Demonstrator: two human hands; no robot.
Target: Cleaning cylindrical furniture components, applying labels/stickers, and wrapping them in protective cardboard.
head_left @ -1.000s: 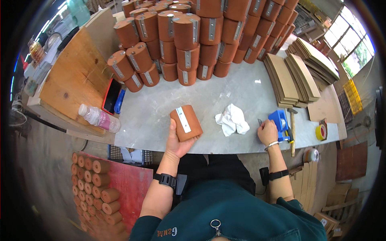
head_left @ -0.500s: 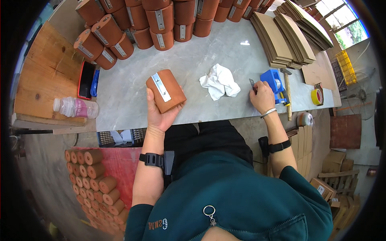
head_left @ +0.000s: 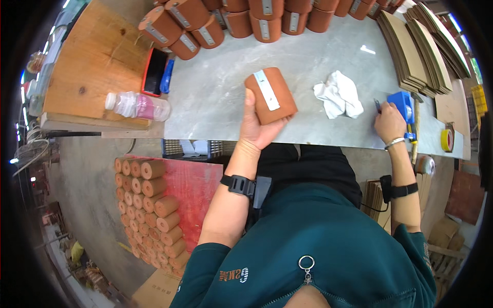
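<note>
My left hand point(head_left: 261, 127) is wrapped around the lower side of a reddish-brown clay-coloured cylinder point(head_left: 283, 96), holding it tilted over the near part of the table. A shiny metal strip point(head_left: 266, 91) with two screw-like points runs along the cylinder's upper face. My right hand point(head_left: 390, 124) is closed on a small flat grey piece point(head_left: 377, 106), whose tip sticks out past the fingers; its kind is unclear. Just beyond that hand stands a blue tape dispenser point(head_left: 399, 105). Between the hands lies a crumpled white cloth point(head_left: 339, 96), touched by neither.
More strip-bearing cylinders point(head_left: 265, 31) are stacked along the far side. Cardboard sheets point(head_left: 405, 56), a hammer point(head_left: 415, 123) and yellow tape point(head_left: 447, 139) lie at right. At left are a plastic bottle point(head_left: 138, 106) and a red-edged black device point(head_left: 154, 72). Plain cylinders point(head_left: 154, 205) are piled below.
My view has turned to the left, so the table and both hands appear farther right. Both hands keep their grips, with little other movement.
</note>
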